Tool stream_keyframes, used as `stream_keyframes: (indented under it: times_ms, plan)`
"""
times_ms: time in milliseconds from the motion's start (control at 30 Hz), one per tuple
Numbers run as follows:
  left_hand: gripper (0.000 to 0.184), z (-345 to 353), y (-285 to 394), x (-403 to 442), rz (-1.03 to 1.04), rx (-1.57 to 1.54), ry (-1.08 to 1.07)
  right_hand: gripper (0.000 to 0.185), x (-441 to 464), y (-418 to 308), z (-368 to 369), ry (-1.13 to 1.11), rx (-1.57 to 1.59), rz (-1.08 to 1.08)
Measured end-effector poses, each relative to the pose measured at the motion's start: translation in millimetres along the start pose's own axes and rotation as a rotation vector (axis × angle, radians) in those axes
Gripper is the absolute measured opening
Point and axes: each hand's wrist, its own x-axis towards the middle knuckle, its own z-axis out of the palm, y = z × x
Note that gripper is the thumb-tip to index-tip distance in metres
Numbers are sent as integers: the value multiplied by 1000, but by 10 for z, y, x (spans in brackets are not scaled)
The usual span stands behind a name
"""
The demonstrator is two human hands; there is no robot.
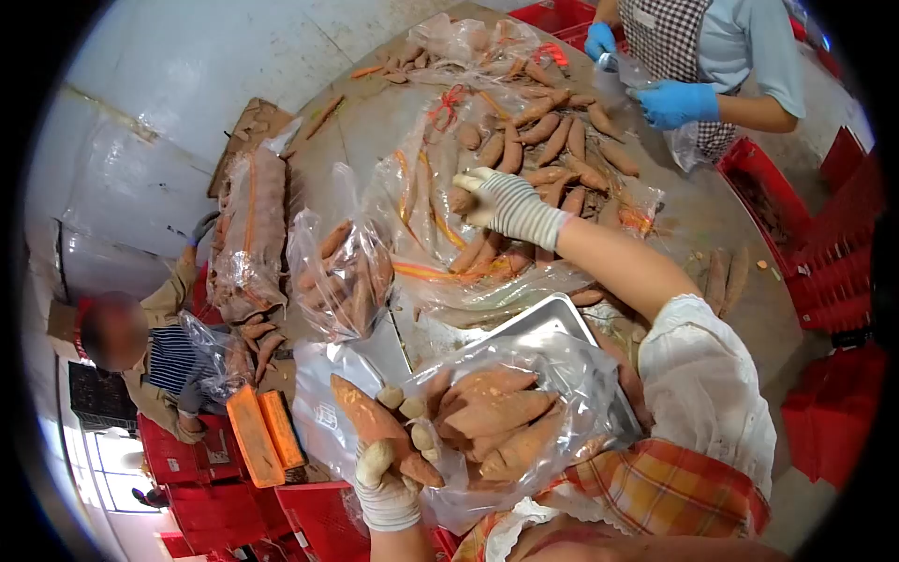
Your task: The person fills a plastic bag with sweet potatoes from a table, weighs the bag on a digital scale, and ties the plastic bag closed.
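Note:
My left hand [386, 492], in a pale glove, is closed on a large sweet potato [375, 421] at the edge of an open clear bag [581, 384]. Several sweet potatoes [496, 412] lie inside that bag, which rests on a metal tray [599, 330]. Farther up, my right hand [510, 204], in a striped glove, is closed round a small sweet potato [461, 199] beside the large heap [571, 155] on opened plastic sacking. The fingertips of my right hand are partly hidden.
A filled clear bag [342, 276] and a long full sack [248, 229] lie to the left. Orange trays [255, 436] are at the lower left. Co-workers stand at the upper right [679, 103] and far left [169, 356]. Red crates [838, 412] line the right side.

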Motion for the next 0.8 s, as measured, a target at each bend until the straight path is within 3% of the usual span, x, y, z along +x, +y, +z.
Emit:
stream_keyframes:
  times_ms: [167, 267, 500, 567, 633, 667, 700, 767, 800]
  plan:
    - [69, 95, -85, -41, -42, 4, -55, 64, -544, -563, -739, 173, 79, -217]
    - [64, 313, -143, -92, -73, 53, 84, 63, -762, -787, -1087, 182, 134, -255]
    - [65, 345, -250, -187, -114, 42, 20, 60, -1153, -1040, -1456, 256, 269, -253]
    - [57, 297, -280, -207, -118, 49, -35, 57, -1241, -1050, -1394, 258, 317, -222]
    - [55, 339, -310, -212, -143, -4, -38, 55, -1319, -1154, -1389, 226, 1015, -46]
    - [55, 319, -330, -216, -156, -36, -49, 48, -1404, -1244, -1444, 106, 1431, 208]
    - [55, 347, -340, -226, -153, -40, -42, 48, -1427, -1248, -1446, 98, 1434, 209]
    - [56, 429, -365, -226, -151, -11, -22, 41, -1487, -1245, -1432, 41, 1918, 392]
    - [59, 446, -371, -226, -159, -21, -23, 35, -1520, -1273, -1414, 92, 2003, 471]
